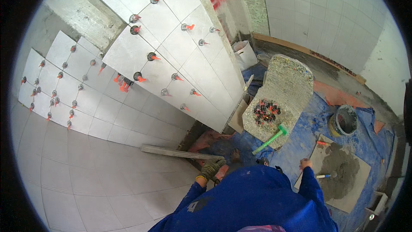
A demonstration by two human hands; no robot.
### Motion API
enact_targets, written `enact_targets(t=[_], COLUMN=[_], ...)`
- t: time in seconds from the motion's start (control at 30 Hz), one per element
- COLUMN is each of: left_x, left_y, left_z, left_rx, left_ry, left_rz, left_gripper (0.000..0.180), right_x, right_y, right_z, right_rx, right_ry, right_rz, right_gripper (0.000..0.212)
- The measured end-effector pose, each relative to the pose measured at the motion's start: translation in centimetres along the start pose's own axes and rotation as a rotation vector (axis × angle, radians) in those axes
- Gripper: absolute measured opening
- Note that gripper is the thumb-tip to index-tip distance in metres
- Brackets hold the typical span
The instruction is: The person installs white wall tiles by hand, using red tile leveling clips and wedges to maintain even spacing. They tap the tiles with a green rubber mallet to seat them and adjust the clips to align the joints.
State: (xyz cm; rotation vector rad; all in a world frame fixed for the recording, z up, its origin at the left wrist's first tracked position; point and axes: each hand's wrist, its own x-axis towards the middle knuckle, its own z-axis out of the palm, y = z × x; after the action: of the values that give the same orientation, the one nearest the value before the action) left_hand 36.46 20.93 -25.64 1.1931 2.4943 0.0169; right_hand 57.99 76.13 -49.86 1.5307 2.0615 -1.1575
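My left hand (210, 168), in a dark, grimy glove with a yellow cuff, is closed on the near end of a long wooden batten (176, 152). That batten lies along the lower part of the tiled wall at my left. My bare right hand (305, 163) has its fingers curled beside a mortar board (360, 179); what they hold, if anything, is hidden. On the board is a spread of grey mortar (343, 165), with a blue-and-white tool handle (322, 176) at its edge. A small orange-red piece (322, 143) lies at the board's far corner.
Orange-handled tile levelers (152, 56) stud the pale wall tiles (171, 47). A green mallet (272, 138) leans on a rough slab (285, 86) that bears a pile of levelers (266, 112). A bucket (343, 120) stands on blue sheeting (311, 116); a white sack (245, 55) is beyond.
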Motion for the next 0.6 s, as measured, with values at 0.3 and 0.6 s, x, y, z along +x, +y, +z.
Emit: enact_targets(t=[0.3,0.6], left_x=[-9.7,-9.7], left_y=[-1.5,-0.3], left_z=[12.0,14.4], left_rx=[-0.28,-0.391], left_ry=[-0.253,-0.273], left_rz=[-0.385,-0.441], left_gripper=[0.039,0.034], right_x=[-1.2,-8.0], right_y=[-3.7,6.4], right_z=[-0.2,5.6], right_rx=[0.546,-0.97], right_ry=[0.038,-0.344], right_rz=[-0.139,-0.602], right_gripper=[0.021,0.032])
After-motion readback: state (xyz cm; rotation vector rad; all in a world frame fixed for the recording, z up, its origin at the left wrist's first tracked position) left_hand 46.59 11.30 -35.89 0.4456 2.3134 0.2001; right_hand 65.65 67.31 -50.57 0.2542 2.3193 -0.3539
